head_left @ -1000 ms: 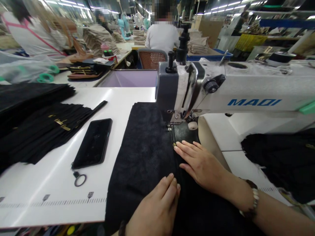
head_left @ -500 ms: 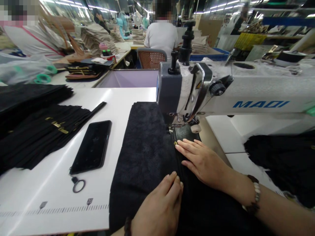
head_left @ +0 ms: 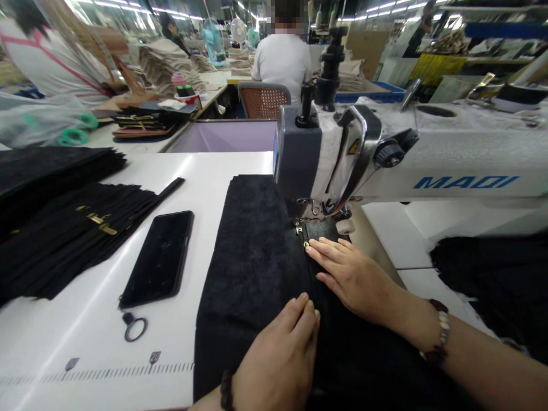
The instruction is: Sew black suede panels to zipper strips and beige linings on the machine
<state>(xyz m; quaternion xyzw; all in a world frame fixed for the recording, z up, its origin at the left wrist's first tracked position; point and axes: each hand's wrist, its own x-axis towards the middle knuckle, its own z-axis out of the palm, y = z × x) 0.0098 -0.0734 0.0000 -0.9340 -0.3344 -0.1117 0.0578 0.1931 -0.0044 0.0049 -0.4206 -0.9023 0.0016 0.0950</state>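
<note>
two flat hands on one black fabric panel [head_left: 252,268] at one sewing machine [head_left: 385,160]
head view: left hand [head_left: 278,359] at the panel's 6 o'clock and right hand [head_left: 351,274] at 3 are pressing it, fingers outstretched, gripping nothing; one phone [head_left: 158,260] is lying at 9.

Bright all over, lit by long ceiling lights [head_left: 128,8] far back. Soft glare on the white worktop [head_left: 64,342]. Hardly any detail in the black cloth [head_left: 252,262]. Faint shadow under the machine [head_left: 428,165]. Sharp in the middle, a bit soft at the edges. Squashed, with bent, stretched lines at the sides.
</note>
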